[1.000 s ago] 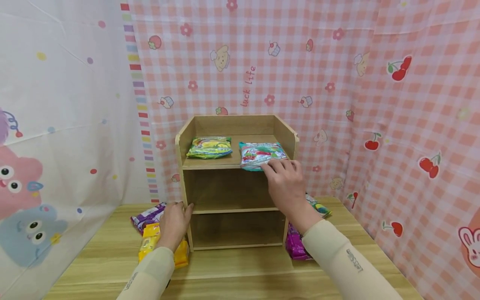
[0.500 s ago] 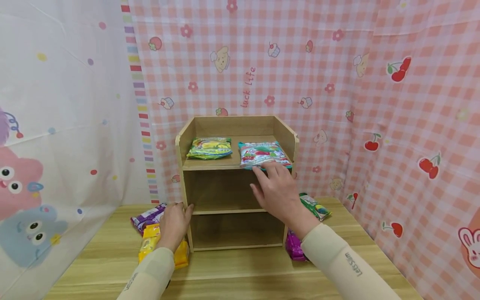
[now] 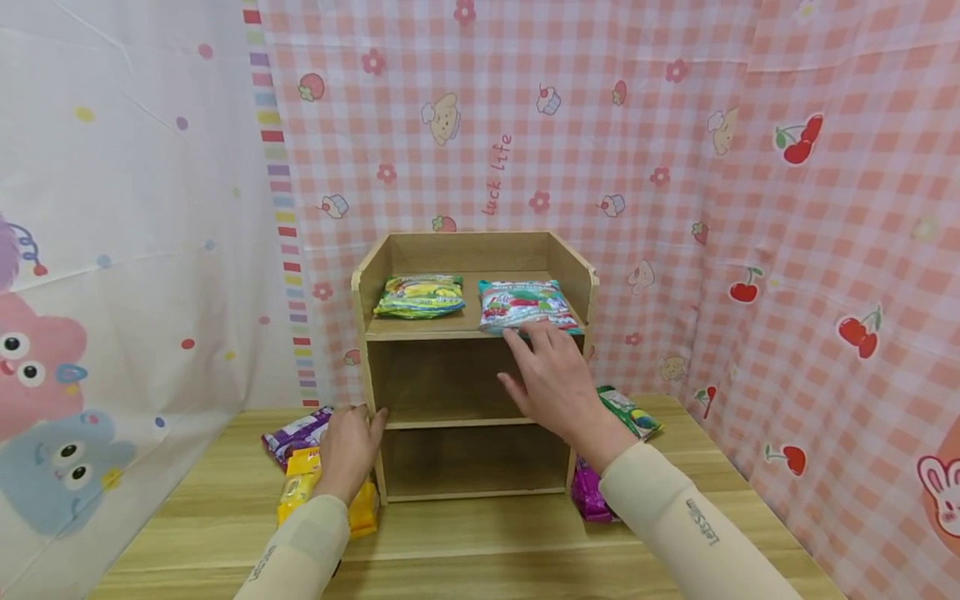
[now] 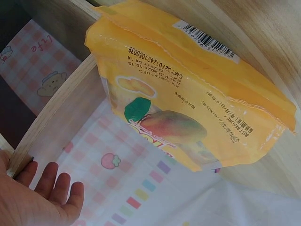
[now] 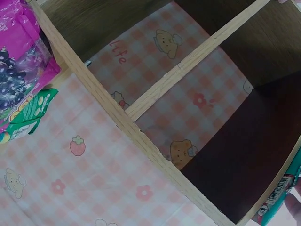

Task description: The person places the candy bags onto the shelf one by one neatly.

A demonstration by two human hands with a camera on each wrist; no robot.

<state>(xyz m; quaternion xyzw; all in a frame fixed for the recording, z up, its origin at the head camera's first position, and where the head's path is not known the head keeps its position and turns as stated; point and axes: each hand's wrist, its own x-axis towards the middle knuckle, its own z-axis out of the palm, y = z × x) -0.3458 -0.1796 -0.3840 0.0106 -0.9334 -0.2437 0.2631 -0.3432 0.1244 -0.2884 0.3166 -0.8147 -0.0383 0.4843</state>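
Head view: teal packet lies on the wooden shelf unit's top tier, front edge at right hand's extended, ungripping fingers, forearm slanting inward; left hand pinches side panel.

six bags, two hands, one shelf unit

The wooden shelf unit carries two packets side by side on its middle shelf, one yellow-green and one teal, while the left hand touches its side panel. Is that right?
The level is wrong: the yellow-green packet and teal packet lie on the top shelf of the wooden shelf unit, as the head view shows. The left hand does touch the side panel.
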